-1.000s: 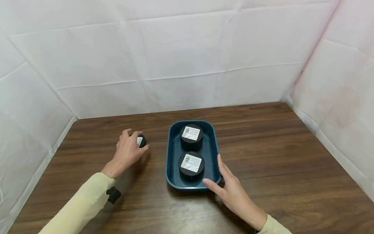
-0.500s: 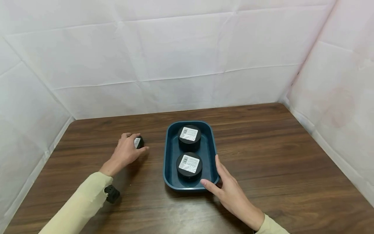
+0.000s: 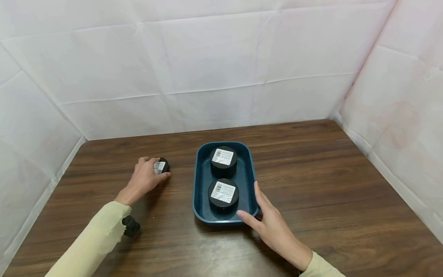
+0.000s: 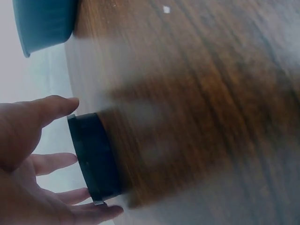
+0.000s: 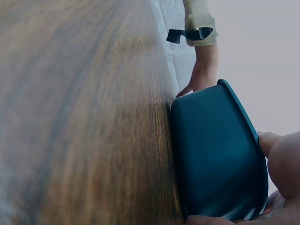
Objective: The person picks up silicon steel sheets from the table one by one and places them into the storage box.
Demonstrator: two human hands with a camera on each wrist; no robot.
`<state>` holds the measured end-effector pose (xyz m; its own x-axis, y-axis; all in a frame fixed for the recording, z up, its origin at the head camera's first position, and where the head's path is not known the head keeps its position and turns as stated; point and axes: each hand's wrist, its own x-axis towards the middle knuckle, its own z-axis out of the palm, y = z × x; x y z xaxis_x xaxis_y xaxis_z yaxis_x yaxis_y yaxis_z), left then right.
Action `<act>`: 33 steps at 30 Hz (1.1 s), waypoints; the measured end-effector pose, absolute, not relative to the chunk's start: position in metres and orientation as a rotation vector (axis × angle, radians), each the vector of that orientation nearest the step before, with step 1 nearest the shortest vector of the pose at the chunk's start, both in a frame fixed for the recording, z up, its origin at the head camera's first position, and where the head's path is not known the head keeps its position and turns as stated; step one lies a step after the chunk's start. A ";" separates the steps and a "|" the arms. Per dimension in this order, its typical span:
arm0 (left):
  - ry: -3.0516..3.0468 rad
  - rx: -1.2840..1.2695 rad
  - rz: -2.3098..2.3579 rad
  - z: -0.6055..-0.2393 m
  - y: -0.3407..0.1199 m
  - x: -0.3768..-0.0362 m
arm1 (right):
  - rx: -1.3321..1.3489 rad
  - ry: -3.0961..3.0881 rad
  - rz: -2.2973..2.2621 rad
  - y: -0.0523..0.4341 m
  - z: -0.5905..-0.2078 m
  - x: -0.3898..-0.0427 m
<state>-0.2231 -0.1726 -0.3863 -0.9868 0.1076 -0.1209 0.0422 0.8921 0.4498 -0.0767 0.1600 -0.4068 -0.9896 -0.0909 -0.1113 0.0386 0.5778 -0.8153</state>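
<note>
In the head view, my left hand (image 3: 143, 177) holds a round black jar (image 3: 165, 166) with a white label on its lid, left of the tray. Its fingers and thumb spread about the lid's edge; the left wrist view shows the jar (image 4: 96, 157) standing on the table. My right hand (image 3: 275, 227) grips the near right corner of a dark blue tray (image 3: 197, 181), thumb over the front rim and fingers along the right side. Inside the tray stand a far black jar (image 3: 223, 170) and a near black jar (image 3: 223, 207), both labelled.
All this stands on a brown wood-grain table (image 3: 325, 181). White sheeting (image 3: 207, 57) rises behind it and along both sides. A black band (image 3: 130, 226) sits on the left wrist.
My left hand has moved slightly left, and the small jar has shifted a little with it. My right hand keeps its place at the tray corner. The head view has turned slightly.
</note>
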 end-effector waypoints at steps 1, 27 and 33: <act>2.919 0.115 0.691 -0.387 -0.173 -0.223 | -0.044 2.662 -1.382 0.160 -0.407 -0.077; 2.985 0.066 0.804 -0.397 -0.175 -0.214 | -0.035 2.653 -1.371 0.160 -0.405 -0.076; 2.993 0.019 0.826 -0.398 -0.177 -0.215 | -0.038 2.643 -1.382 0.160 -0.405 -0.076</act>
<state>-0.2151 -0.1765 -0.3982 -0.9992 0.0213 -0.0324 0.0017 0.8585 0.5129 -0.0762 0.1597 -0.4047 -0.9871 -0.0959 -0.1283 0.0506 0.5733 -0.8178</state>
